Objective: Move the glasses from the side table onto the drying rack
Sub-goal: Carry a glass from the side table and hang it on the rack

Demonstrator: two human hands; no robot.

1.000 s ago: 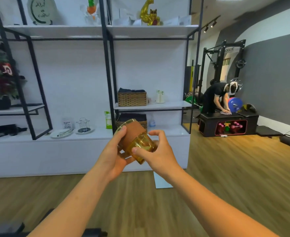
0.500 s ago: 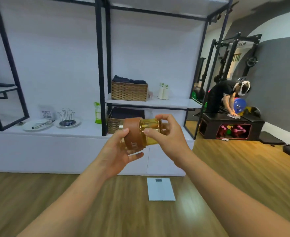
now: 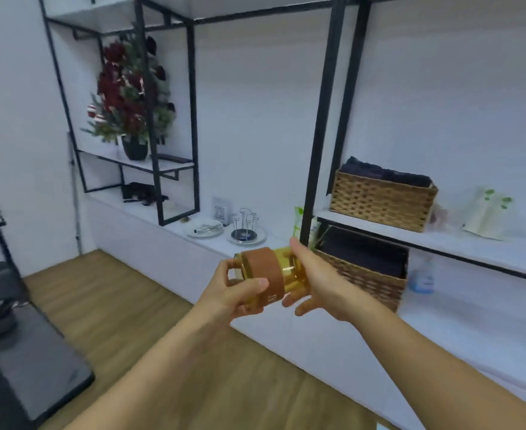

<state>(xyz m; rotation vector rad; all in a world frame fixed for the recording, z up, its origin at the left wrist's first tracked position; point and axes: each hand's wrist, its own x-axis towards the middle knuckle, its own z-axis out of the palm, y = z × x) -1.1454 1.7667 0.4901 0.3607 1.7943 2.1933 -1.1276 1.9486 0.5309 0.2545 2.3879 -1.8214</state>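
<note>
An amber glass [image 3: 282, 271] with a brown sleeve around its middle lies on its side in the air, held between both hands. My left hand [image 3: 234, 293] grips the sleeved, open-mouth end. My right hand [image 3: 313, 279] cups the glass's base end with the fingers spread. Beyond and above the hands, on the white counter, stands the drying rack [image 3: 245, 232]: thin metal pegs rising from a round dish. Its pegs are bare.
A white plate [image 3: 204, 228] with small items lies left of the rack. Two wicker baskets [image 3: 382, 200] sit on the shelves at right, behind black frame posts [image 3: 320, 119]. A flower pot [image 3: 134, 147] stands on the left shelf. A dark bench [image 3: 23, 352] is at lower left.
The view has swung left and moved closer to the shelving; the drying rack is now nearer and just above my hands. Both hands still hold the glass, turned sideways.
</note>
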